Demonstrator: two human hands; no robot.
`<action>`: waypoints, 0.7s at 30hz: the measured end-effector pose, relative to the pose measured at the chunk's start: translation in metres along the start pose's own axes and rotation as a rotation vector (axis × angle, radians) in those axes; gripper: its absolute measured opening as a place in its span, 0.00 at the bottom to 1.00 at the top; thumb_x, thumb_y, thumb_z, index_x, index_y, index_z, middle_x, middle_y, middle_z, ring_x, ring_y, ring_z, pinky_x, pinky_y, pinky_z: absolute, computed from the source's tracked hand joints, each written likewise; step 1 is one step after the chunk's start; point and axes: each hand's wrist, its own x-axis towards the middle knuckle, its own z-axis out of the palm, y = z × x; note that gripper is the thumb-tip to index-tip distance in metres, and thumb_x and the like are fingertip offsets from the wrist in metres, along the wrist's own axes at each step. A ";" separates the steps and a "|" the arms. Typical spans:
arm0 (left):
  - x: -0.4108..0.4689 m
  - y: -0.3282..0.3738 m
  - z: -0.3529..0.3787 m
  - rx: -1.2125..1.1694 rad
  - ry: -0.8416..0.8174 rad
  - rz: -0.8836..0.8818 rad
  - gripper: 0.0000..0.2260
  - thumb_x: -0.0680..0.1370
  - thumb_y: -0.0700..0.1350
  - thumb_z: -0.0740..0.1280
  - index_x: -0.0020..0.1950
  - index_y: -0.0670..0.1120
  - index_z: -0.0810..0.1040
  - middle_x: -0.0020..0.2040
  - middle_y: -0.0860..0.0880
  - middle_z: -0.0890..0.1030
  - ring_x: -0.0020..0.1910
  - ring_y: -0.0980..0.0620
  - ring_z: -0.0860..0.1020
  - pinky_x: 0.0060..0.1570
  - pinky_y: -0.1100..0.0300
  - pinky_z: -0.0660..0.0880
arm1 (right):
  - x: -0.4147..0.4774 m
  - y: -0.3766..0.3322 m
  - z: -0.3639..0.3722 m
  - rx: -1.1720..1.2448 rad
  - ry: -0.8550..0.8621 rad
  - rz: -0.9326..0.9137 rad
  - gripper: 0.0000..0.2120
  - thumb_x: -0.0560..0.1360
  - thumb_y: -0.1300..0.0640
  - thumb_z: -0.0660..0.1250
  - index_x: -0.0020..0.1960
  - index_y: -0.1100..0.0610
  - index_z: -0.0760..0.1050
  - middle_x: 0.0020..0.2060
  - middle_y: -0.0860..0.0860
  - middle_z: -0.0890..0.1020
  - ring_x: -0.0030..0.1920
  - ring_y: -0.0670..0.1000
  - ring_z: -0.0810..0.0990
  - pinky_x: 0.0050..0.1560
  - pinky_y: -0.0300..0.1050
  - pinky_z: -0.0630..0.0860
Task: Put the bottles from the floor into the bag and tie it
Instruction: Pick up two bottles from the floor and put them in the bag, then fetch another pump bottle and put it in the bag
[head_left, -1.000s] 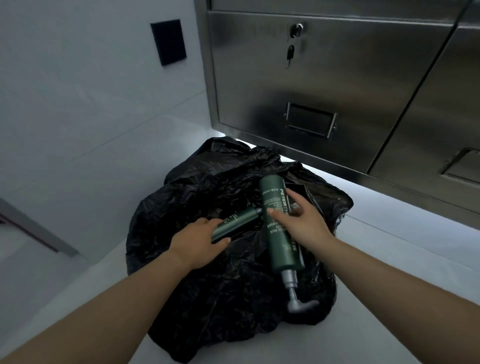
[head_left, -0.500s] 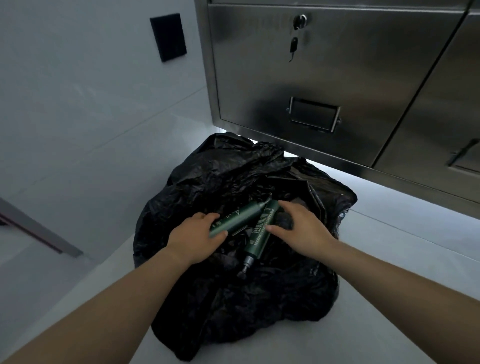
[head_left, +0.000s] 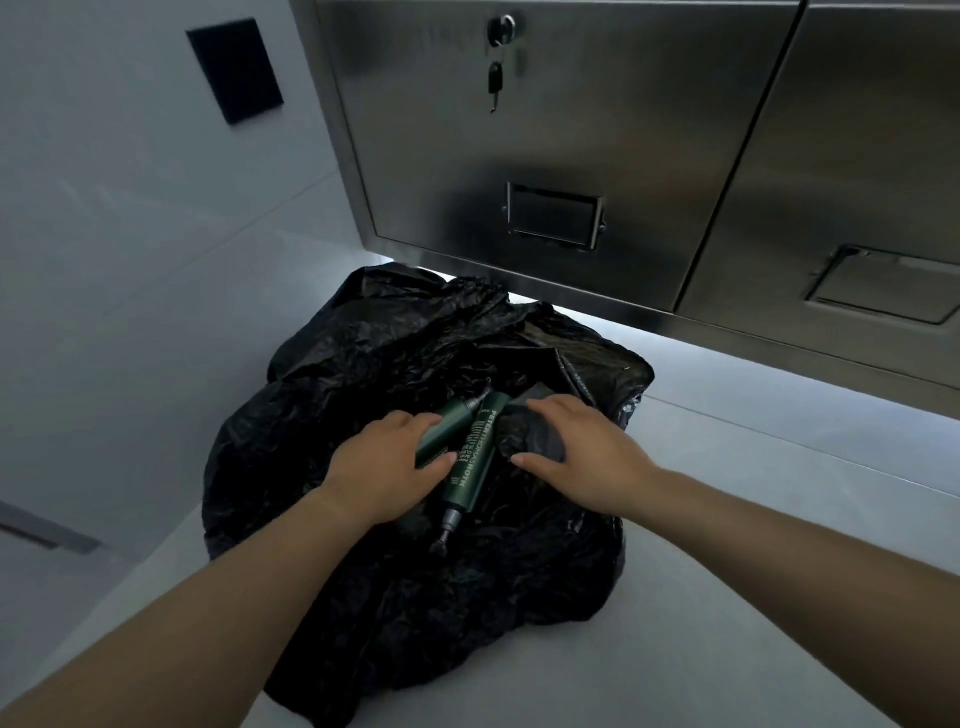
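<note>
A crumpled black bag (head_left: 389, 364) lies on the pale floor in front of a steel cabinet. My left hand (head_left: 384, 462) grips a small dark green bottle (head_left: 444, 434) whose tip points away from me. Beside it a larger green pump bottle (head_left: 475, 462) lies on the bag, its grey pump (head_left: 447, 530) pointing toward me. My right hand (head_left: 576, 452) is just to the right of that bottle and apart from it. Its fingers are spread and loosely curved over a bulge of black plastic. The bag's opening is not clearly visible.
A stainless steel cabinet (head_left: 597, 130) stands right behind the bag, with a key hanging in its lock (head_left: 498, 57) and a label holder (head_left: 556, 218). A black plate (head_left: 234, 70) is on the left wall. Pale floor (head_left: 727, 519) lies to the right.
My right hand lowered the large pump bottle onto the bag, let go of it and shifted right onto the plastic. My left hand still holds the small bottle.
</note>
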 end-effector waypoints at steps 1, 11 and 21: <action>0.001 0.001 -0.011 0.067 -0.014 0.011 0.27 0.75 0.64 0.58 0.71 0.55 0.63 0.67 0.49 0.70 0.63 0.48 0.72 0.60 0.49 0.73 | 0.004 -0.002 -0.008 -0.019 0.000 -0.006 0.33 0.73 0.39 0.64 0.72 0.54 0.61 0.68 0.53 0.67 0.67 0.55 0.68 0.65 0.51 0.68; -0.049 0.094 -0.222 0.004 0.007 0.159 0.26 0.75 0.62 0.58 0.71 0.54 0.65 0.67 0.50 0.71 0.64 0.48 0.71 0.64 0.45 0.68 | -0.052 -0.086 -0.202 0.010 -0.009 0.087 0.37 0.71 0.37 0.64 0.74 0.52 0.57 0.72 0.52 0.63 0.69 0.55 0.64 0.66 0.49 0.67; -0.174 0.317 -0.545 -0.109 -0.088 0.407 0.30 0.72 0.67 0.52 0.71 0.57 0.64 0.69 0.51 0.70 0.68 0.51 0.68 0.66 0.46 0.67 | -0.232 -0.213 -0.576 0.086 0.067 0.189 0.36 0.69 0.31 0.57 0.73 0.44 0.56 0.72 0.44 0.62 0.70 0.47 0.62 0.65 0.41 0.62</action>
